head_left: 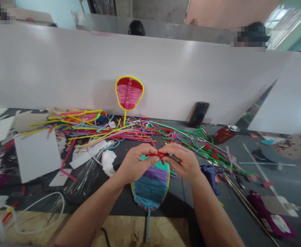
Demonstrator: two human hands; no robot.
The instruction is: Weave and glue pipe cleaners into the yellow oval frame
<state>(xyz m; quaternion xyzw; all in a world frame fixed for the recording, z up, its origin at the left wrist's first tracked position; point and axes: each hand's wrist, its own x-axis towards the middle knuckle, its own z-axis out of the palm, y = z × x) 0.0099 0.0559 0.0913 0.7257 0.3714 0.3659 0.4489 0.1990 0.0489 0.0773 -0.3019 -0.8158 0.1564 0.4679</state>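
Both of my hands meet near the middle of the table, pinching a small red pipe cleaner [161, 155] that is bent into a knot-like shape. My left hand [141, 159] grips its left end between thumb and fingertips. From the other side my right hand [182, 159] pinches it too. Just below them lies a fan-shaped piece [150, 187] covered in teal, purple and blue pipe cleaners, its blue stem pointing toward me. My fingers cover part of its upper edge. A pink fan-shaped piece [129, 92] with a yellow rim leans upright against the white divider.
Loose colourful pipe cleaners [109, 133] spread across the back. At right are a red can [225, 133], a phone [199, 114], a blue tool [211, 178] and a purple device [271, 214]. White card [38, 154] and crumpled tissue [108, 163] lie left. A white divider [166, 75] stands behind.
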